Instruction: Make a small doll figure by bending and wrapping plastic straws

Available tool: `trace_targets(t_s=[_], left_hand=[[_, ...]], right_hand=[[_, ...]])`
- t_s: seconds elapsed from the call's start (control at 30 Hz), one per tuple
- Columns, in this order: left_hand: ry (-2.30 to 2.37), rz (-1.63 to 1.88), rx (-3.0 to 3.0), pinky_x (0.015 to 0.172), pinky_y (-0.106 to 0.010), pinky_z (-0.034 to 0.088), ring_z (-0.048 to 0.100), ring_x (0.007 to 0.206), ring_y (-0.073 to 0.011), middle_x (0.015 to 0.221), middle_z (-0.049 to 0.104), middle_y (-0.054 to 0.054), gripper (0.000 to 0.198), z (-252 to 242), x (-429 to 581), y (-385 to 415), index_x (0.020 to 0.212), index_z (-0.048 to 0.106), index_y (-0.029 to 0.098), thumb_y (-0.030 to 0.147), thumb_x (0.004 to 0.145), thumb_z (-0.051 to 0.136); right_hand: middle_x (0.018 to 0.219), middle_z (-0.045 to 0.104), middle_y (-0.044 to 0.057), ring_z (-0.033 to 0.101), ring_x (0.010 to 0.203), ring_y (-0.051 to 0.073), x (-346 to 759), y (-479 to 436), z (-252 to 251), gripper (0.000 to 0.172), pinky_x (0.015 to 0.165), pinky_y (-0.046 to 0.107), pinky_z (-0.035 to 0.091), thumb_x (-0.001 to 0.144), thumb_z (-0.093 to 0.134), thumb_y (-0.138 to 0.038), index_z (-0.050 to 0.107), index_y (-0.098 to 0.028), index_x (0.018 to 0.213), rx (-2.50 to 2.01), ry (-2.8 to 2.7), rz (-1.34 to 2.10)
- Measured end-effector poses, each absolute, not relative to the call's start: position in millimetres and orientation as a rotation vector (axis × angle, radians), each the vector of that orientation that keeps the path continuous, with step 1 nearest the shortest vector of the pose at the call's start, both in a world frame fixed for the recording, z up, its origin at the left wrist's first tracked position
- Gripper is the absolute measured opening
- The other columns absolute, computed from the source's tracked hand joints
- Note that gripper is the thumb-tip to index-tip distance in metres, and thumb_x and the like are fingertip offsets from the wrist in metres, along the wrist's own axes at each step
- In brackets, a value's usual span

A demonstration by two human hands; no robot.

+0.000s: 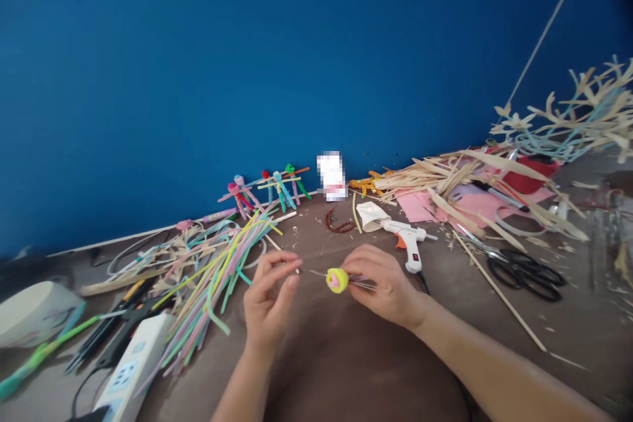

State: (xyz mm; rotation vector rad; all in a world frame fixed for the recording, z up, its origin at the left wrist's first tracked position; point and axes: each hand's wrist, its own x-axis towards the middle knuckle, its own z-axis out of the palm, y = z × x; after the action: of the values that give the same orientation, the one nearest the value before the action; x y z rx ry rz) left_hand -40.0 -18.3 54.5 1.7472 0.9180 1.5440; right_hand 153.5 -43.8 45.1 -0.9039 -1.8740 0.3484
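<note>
My right hand [383,283] is closed round a small yellow roll with a pink centre [337,280], set on a thin wire that sticks out to the left. My left hand [270,297] hovers just left of it, thumb and fingertips drawn together near the wire's end; whether they touch the wire I cannot make out. Both hands are over the brown table [346,369], near its middle.
A pile of pastel pipe cleaners [212,270] lies left, beside black pliers [119,326] and a white power strip [131,366]. A white glue gun [408,241] and black scissors [527,271] lie right, behind them dried straw strips [459,178], pink paper, small pipe-cleaner figures [270,191].
</note>
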Motion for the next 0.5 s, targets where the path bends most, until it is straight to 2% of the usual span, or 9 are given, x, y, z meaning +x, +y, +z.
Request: trace_targets(t_s=[0.13,0.27,0.5], left_hand=[[1.003,1.339,2.116,0.081,-0.034,0.035,0.048,0.08,-0.0202,0.074,0.061,-0.004,0.015,58,-41,-17,0.077,0.07,0.027,0.019,0.068,0.062],[1.013,1.196,2.23,0.071,-0.032,0.037,0.047,0.077,-0.0197,0.072,0.062,-0.004,0.014,57,-40,-12,0.078,0.07,0.026,0.019,0.069,0.062],[0.958,1.128,2.43,0.068,-0.03,0.038,0.045,0.075,-0.0176,0.07,0.061,-0.004,0.01,50,-44,-5,0.077,0.068,0.023,0.019,0.071,0.061]], right_hand=[[0.079,0.06,0.007,0.05,0.076,0.017,153,-42,48,0.013,0.068,0.031,0.041,0.079,0.049,-0.016,0.06,-0.019,0.085,-0.95,-2.079,0.195],[0.078,0.06,0.006,0.05,0.074,0.017,151,-41,49,0.013,0.067,0.03,0.04,0.08,0.048,-0.017,0.06,-0.018,0.086,-0.967,-2.141,0.124],[0.077,0.059,0.005,0.05,0.074,0.015,152,-41,44,0.011,0.068,0.029,0.04,0.081,0.049,-0.018,0.06,-0.017,0.084,-1.002,-2.162,0.041]])
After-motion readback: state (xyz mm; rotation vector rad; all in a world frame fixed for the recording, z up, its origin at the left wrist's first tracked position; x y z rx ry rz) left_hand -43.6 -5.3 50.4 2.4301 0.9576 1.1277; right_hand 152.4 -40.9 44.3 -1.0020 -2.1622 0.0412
